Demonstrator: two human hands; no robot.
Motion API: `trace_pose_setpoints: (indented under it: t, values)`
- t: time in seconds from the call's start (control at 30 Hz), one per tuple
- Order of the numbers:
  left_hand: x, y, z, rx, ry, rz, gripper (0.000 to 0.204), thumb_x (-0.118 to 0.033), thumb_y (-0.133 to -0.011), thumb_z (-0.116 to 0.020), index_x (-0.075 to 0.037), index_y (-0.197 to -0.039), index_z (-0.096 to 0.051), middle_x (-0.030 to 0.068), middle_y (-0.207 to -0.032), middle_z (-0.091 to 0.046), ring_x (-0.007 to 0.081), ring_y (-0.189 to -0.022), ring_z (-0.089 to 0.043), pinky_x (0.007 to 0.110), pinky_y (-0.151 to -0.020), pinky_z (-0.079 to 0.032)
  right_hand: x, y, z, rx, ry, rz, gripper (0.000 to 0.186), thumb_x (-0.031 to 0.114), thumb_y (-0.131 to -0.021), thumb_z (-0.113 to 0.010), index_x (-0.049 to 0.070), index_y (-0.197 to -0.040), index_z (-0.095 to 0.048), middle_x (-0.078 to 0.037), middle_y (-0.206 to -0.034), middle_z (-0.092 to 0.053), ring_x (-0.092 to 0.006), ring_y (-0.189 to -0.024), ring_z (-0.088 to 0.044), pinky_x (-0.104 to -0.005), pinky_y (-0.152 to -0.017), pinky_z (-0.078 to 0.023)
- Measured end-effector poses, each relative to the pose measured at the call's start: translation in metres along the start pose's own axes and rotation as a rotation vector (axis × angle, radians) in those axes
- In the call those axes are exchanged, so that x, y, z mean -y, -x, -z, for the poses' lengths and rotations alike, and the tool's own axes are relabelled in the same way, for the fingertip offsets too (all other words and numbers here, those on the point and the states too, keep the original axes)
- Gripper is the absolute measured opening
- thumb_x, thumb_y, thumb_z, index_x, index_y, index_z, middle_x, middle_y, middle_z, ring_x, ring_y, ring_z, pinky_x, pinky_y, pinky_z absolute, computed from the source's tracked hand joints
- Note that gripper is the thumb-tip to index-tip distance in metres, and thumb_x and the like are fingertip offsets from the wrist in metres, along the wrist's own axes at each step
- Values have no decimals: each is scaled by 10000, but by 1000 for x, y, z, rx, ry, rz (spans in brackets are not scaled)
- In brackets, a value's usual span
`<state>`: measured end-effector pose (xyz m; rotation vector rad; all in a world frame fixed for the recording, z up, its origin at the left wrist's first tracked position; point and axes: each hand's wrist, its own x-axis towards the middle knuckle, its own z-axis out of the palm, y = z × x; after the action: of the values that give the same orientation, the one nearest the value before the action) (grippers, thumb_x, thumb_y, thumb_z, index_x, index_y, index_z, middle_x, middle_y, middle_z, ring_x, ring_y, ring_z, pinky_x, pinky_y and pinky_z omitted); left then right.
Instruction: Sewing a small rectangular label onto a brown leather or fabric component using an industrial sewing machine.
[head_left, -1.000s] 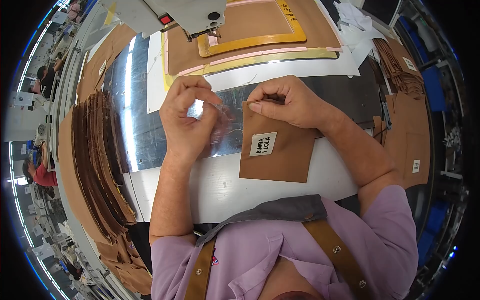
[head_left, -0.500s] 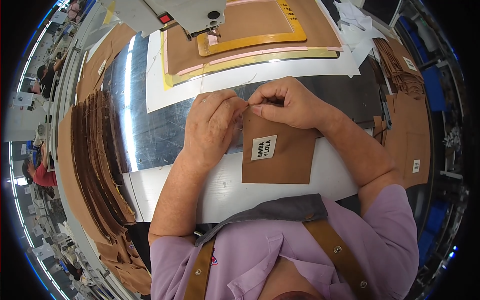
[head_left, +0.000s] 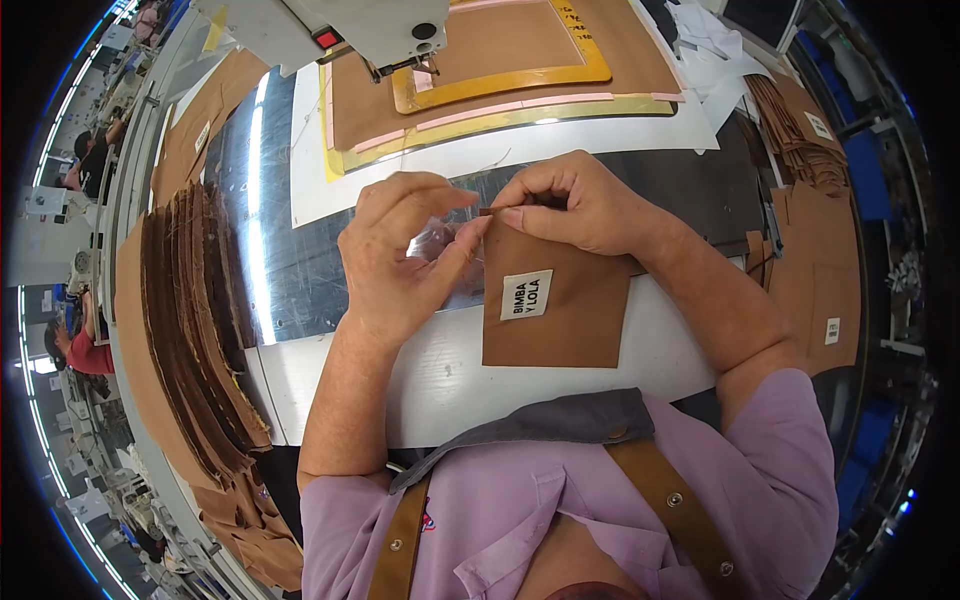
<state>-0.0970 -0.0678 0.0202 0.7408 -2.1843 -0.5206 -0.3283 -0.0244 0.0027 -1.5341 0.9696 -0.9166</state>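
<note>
A brown fabric panel (head_left: pixel 580 330) with a sewn-on white label (head_left: pixel 527 294) hangs from my right hand (head_left: pixel 580 205) in front of me. The thumb and bent fingers of that hand pinch its upper edge near the left corner. My left hand (head_left: pixel 400 250) is beside that corner, its index finger and thumb parted and its other fingers curved. The left thumb tip reaches the panel's corner. Whether a fine thread lies between those fingertips is too small to tell.
A sewing machine head (head_left: pixel 370 40) overhangs a yellow frame template (head_left: pixel 500 92) on brown fabric. Stacked brown pieces (head_left: pixel 185 320) stand at the left; more labelled brown panels (head_left: pixel 815 270) lie at the right. White cloth (head_left: pixel 710 50) is heaped at the far right.
My left hand has shifted slightly left, and its index finger and thumb have come apart at the panel's corner. My right hand keeps its pinch on the panel.
</note>
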Motion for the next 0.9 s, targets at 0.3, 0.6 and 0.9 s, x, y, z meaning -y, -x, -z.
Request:
trace_pose_setpoints:
  t: [0.3,0.6,0.9]
  values:
    - [-2,1,-5,-15,-164,-103,197,-19,-690,-841,-97,-858,-772,30,-899,-724,197,-841,-668,312,-726,-548,-3,0,-4,-38,95,70,168,100,-957,-653,-21,-1050,-725,-34,-905,-709,-58,-821,-601,-232,-735,-497]
    - [-2,4,-16,-9,-47,59,159,-6,-739,-777,-78,-840,-678,26,-890,-699,200,-793,-630,315,-693,-530,3,0,-7,-54,194,74,200,99,-911,-648,-28,-1043,-728,-84,-898,-736,-109,-816,-650,-273,-770,-532]
    - [6,-6,2,-194,-238,17,205,-20,-731,-789,-108,-906,-729,19,-953,-696,212,-892,-643,350,-792,-539,5,-1,-6,-87,77,-25,196,89,-920,-649,-32,-1048,-736,-62,-898,-738,-75,-826,-633,-259,-783,-529]
